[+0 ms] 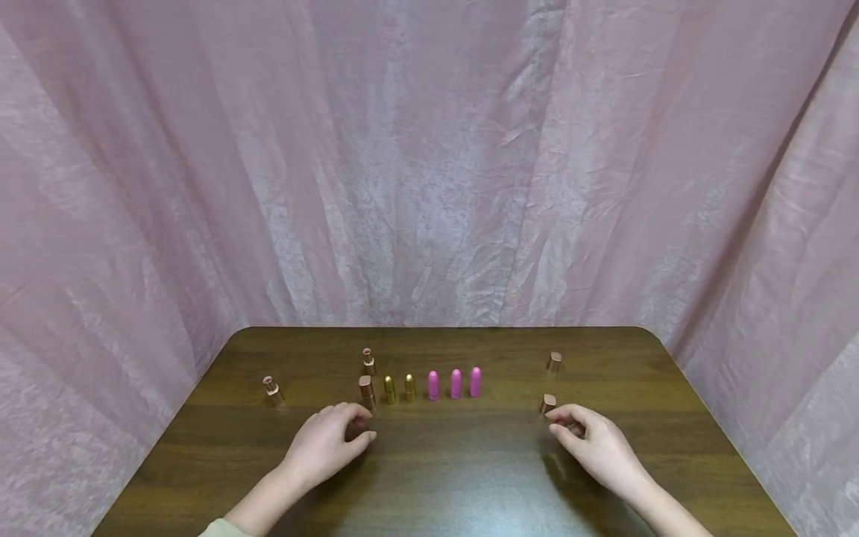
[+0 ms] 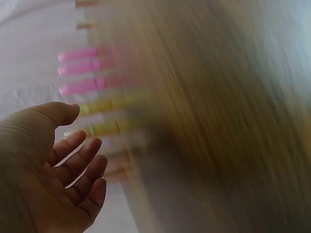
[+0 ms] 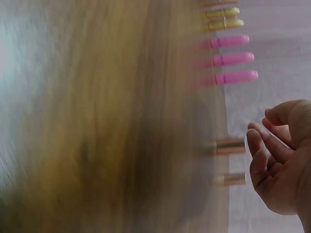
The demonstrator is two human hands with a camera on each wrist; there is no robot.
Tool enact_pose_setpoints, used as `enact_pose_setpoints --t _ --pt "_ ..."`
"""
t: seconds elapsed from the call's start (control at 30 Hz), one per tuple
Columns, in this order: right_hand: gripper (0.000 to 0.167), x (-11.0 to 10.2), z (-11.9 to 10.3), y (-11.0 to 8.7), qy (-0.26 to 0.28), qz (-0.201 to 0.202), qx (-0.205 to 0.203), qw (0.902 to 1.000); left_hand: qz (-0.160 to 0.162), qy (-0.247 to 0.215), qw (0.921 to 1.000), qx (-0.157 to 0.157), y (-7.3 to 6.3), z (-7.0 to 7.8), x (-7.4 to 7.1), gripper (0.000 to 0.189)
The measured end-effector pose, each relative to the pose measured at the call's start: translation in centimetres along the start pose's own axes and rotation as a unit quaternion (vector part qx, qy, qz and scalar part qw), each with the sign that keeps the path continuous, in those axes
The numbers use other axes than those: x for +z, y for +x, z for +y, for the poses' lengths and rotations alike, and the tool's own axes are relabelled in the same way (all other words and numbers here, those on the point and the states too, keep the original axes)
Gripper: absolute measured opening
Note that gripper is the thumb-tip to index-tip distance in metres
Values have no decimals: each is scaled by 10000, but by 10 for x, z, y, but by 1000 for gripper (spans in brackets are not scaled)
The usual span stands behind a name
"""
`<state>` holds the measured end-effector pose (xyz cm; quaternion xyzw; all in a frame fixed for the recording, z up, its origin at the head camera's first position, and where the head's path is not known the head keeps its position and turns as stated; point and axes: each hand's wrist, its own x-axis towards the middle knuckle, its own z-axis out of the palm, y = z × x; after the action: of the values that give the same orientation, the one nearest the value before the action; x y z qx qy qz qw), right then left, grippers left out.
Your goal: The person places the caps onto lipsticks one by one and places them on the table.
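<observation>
My left hand (image 1: pixel 326 444) hovers over the table with fingers loosely bent, holding nothing. Just beyond it stands a capped rose-gold lipstick (image 1: pixel 366 391). Two uncapped lipsticks are near: one lipstick (image 1: pixel 271 390) to the far left, another lipstick (image 1: pixel 368 362) behind the capped one. My right hand (image 1: pixel 599 445) has thumb and fingers apart and grips nothing. Right by its fingertips is a rose-gold lipstick cap (image 1: pixel 548 403); whether they touch I cannot tell. A second cap (image 1: pixel 554 362) stands farther back. In the right wrist view the hand (image 3: pixel 282 160) is empty.
Between the hands stand two gold bullet-shaped tubes, one tube (image 1: pixel 390 390) beside the capped lipstick. Three pink tubes, the middle tube (image 1: pixel 455 384) among them, stand upright to the right. A pink curtain (image 1: pixel 429 164) hangs behind the brown wooden table (image 1: pixel 456 477).
</observation>
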<state>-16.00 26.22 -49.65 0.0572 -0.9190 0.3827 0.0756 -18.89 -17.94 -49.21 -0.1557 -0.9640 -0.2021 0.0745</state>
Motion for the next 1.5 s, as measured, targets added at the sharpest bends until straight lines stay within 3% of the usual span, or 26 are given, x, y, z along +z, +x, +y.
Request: enact_pose_setpoints --t 0.27,0.43,0.53,0.77,0.93,1.5 --pt "18 -19 17 14 -530 191 55 9984 181 377 9901 1340 -9 44 6 33" --pt "23 -18 24 24 -880 -7 -8 9961 145 581 9763 2078 -10 67 18 37" --pt "29 -15 23 30 -1039 -210 -9 9944 49 614 9705 2332 -10 78 27 39" --pt "42 -5 17 40 -1593 -595 59 9854 -377 321 9703 2368 -12 96 42 41" --pt "34 -2 15 48 -1813 -626 131 9813 -412 311 9698 2383 -12 99 47 41" --pt "15 5 10 58 -1899 -495 -57 9805 -449 135 9736 2235 -13 96 51 40"
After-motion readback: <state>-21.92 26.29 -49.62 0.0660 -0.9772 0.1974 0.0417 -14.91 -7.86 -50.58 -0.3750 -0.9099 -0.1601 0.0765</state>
